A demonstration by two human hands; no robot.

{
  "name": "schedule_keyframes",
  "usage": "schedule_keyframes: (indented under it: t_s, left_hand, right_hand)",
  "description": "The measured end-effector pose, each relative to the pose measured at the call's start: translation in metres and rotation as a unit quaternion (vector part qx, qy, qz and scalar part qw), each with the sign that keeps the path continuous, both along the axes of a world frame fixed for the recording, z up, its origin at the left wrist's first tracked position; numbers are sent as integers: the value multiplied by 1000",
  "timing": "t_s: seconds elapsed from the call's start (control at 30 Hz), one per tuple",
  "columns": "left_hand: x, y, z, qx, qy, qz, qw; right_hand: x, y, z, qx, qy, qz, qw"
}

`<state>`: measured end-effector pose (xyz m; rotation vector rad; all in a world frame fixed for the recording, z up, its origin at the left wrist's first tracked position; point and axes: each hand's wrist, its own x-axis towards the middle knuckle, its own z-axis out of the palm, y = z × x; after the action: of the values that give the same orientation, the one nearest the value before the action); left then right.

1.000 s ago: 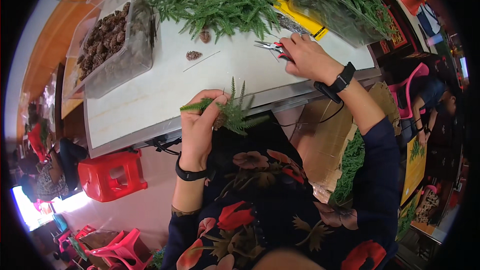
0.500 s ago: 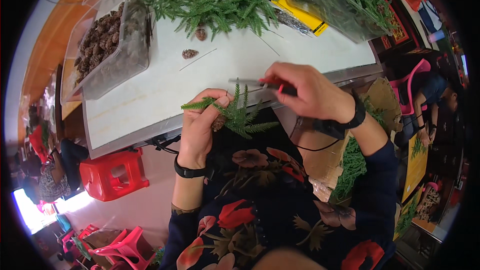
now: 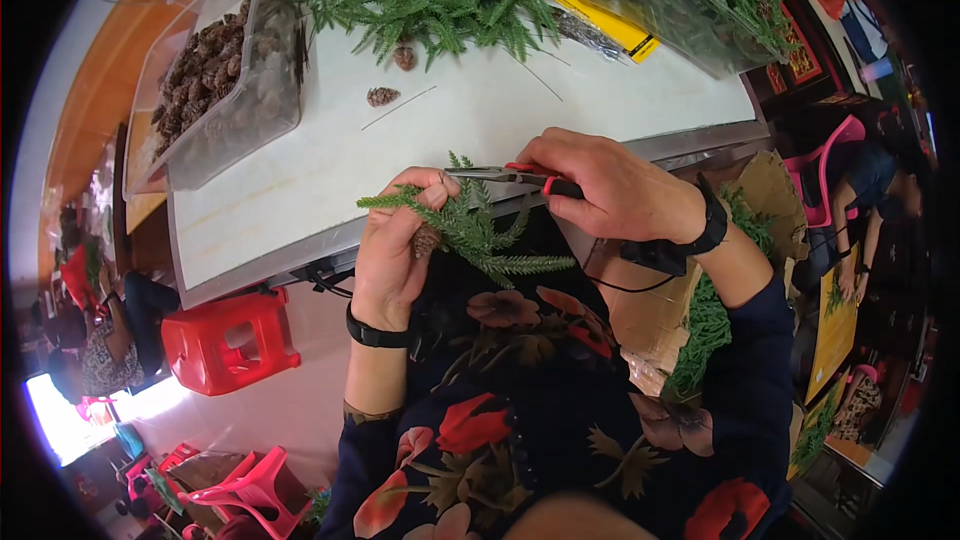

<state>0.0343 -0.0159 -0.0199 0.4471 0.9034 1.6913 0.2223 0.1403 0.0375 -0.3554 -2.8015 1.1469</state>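
Note:
My left hand (image 3: 397, 230) is closed on an artificial green pine sprig (image 3: 480, 230), whose needled twigs spread to both sides of the fingers. A brown pinecone (image 3: 426, 240) shows just beneath those fingers, against the sprig. In my right hand (image 3: 605, 185) is a pair of long-nosed pliers (image 3: 520, 176) with red and black handles. The slim jaws reach left to the fingertips of my left hand, above the sprig. What the tips touch there is too small to make out.
Ahead stands a white table (image 3: 330, 170) with a heap of green sprigs (image 3: 430, 0). A clear bin of pinecones (image 3: 210, 70) is at left, another bin (image 3: 660, 15) at far right. Loose pinecones (image 3: 383, 96) and thin wires (image 3: 400, 107) lie between. Below left is a red stool (image 3: 230, 340).
The pliers have come down and left, so their jaws now meet my left fingertips. The sprig has turned a little in my left hand.

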Motion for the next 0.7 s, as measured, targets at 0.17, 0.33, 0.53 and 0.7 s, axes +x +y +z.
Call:
schedule_keyframes:
  t_s: [0.17,0.33,0.53,0.7]
  left_hand:
    - [0,-1,-2,5,-40,-14,999]
    - [1,-1,-3,-7,-43,-18,999]
    - [4,3,-1,-39,31,7,999]
    - [15,6,1,-99,305,97,942]
  right_hand:
    - [0,1,-3,8,1,4,1000]
    - [-1,0,-3,13,3,6,1000]
    - [-1,1,4,39,-61,-2,997]
    - [-2,-17,3,100,-132,-67,984]
